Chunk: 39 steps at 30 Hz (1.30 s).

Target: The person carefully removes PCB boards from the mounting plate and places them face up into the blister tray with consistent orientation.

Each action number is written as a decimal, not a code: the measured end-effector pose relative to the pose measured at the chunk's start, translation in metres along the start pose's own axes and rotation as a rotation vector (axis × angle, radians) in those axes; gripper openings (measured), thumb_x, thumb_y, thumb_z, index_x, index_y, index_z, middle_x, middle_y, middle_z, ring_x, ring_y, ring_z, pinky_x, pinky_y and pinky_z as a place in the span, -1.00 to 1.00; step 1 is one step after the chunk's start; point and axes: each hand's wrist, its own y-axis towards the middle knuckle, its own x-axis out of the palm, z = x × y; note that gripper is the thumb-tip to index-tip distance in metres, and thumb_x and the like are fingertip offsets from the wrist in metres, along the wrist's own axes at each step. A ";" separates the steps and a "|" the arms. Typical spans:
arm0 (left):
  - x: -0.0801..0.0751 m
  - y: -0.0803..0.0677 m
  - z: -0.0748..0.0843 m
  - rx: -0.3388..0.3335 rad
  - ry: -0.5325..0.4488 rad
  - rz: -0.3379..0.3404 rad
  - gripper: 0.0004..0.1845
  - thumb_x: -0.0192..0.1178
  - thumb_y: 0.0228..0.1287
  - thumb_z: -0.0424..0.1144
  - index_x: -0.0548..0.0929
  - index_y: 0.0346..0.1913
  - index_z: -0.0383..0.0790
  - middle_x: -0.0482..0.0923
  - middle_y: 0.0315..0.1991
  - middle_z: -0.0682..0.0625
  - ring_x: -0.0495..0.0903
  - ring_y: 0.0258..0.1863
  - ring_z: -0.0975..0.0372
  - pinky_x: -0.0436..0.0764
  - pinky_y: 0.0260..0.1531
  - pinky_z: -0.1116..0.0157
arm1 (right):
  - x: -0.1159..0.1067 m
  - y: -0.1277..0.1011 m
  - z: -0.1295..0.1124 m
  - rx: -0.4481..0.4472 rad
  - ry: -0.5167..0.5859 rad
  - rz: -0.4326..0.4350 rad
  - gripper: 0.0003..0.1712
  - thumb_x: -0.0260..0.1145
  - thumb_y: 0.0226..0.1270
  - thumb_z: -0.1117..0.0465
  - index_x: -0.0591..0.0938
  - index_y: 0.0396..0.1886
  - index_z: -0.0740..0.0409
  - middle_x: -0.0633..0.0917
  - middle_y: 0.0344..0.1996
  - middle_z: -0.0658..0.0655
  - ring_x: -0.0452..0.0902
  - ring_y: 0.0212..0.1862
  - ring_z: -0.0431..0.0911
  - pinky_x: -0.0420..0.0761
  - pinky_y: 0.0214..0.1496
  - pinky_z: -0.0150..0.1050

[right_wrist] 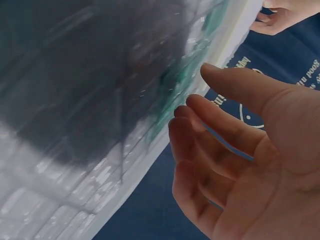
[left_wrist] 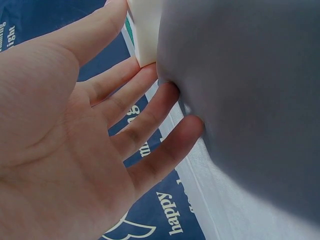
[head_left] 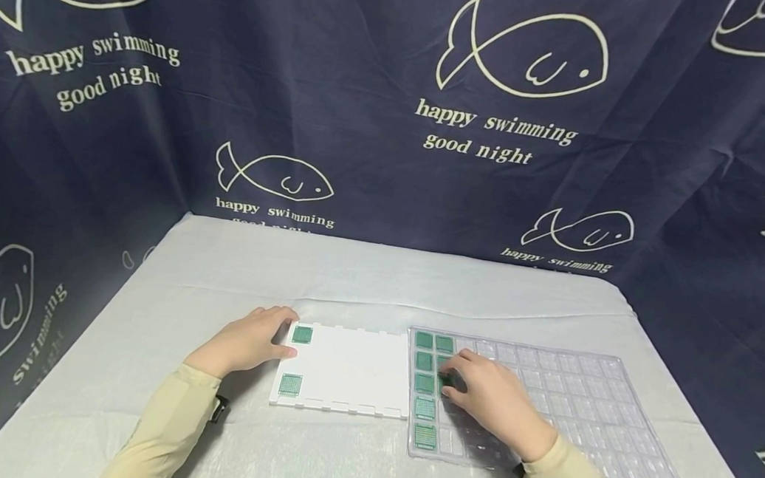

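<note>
A flat white board (head_left: 353, 370) lies mid-table with one green square circuit board (head_left: 302, 334) near its upper left corner and another (head_left: 289, 385) at the lower left. My left hand (head_left: 242, 344) touches the white board's left edge, its fingers fairly straight in the left wrist view. Over a clear compartment tray (head_left: 575, 386) hovers my right hand (head_left: 488, 394), fingers bent and thumb apart from the index finger. Beneath its fingertips, green circuit boards in the tray's second column are partly covered. No piece shows between thumb and fingers in the right wrist view.
Green circuit boards (head_left: 423, 382) fill the tray's leftmost column. The tray's left side adjoins the white board's right edge. A pale cloth covers the table (head_left: 327, 272). Dark blue curtains (head_left: 377, 120) printed with fish and lettering hang behind and at both sides.
</note>
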 end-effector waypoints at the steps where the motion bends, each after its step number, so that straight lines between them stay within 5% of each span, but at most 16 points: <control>1: 0.000 0.000 0.000 0.007 0.006 0.002 -0.36 0.38 0.30 -0.02 0.45 0.35 -0.19 0.47 0.41 -0.20 0.34 0.44 -0.29 0.38 0.34 -0.26 | -0.001 0.001 -0.002 -0.003 -0.001 0.007 -0.68 0.59 0.09 0.07 0.76 -0.14 -0.06 0.73 -0.23 -0.11 0.70 -0.27 -0.15 0.69 -0.23 -0.16; 11: 0.000 0.002 -0.001 0.012 0.015 0.005 -0.37 0.38 0.30 -0.03 0.46 0.34 -0.19 0.49 0.38 -0.18 0.42 0.39 -0.19 0.44 0.31 -0.20 | -0.004 0.013 -0.031 -0.063 -0.016 0.047 -0.68 0.59 0.11 0.05 0.76 -0.13 -0.05 0.76 -0.20 -0.09 0.73 -0.24 -0.15 0.70 -0.27 -0.24; 17: 0.001 0.001 -0.002 0.011 0.018 0.010 -0.37 0.38 0.30 -0.03 0.46 0.34 -0.18 0.52 0.36 -0.16 0.46 0.36 -0.15 0.47 0.28 -0.20 | -0.005 0.022 -0.054 -0.184 -0.032 0.103 -0.70 0.59 0.13 0.07 0.76 -0.14 -0.02 0.76 -0.27 -0.08 0.66 -0.38 -0.22 0.59 -0.42 -0.40; 29: 0.001 0.001 0.000 0.021 0.017 0.013 -0.37 0.38 0.30 -0.03 0.46 0.34 -0.20 0.53 0.34 -0.16 0.49 0.32 -0.12 0.48 0.28 -0.17 | -0.003 0.040 -0.099 -0.371 -0.046 0.152 -0.76 0.55 0.18 0.08 0.74 -0.18 0.00 0.75 -0.31 -0.07 0.64 -0.41 -0.22 0.63 -0.34 -0.31; 39: 0.002 0.001 -0.001 0.031 0.024 0.023 -0.37 0.39 0.28 -0.01 0.48 0.32 -0.19 0.54 0.33 -0.16 0.51 0.30 -0.12 0.51 0.24 -0.17 | 0.002 0.055 -0.130 -0.393 -0.053 0.075 -0.76 0.51 0.24 0.05 0.75 -0.14 -0.03 0.75 -0.27 -0.10 0.69 -0.31 -0.23 0.67 -0.22 -0.30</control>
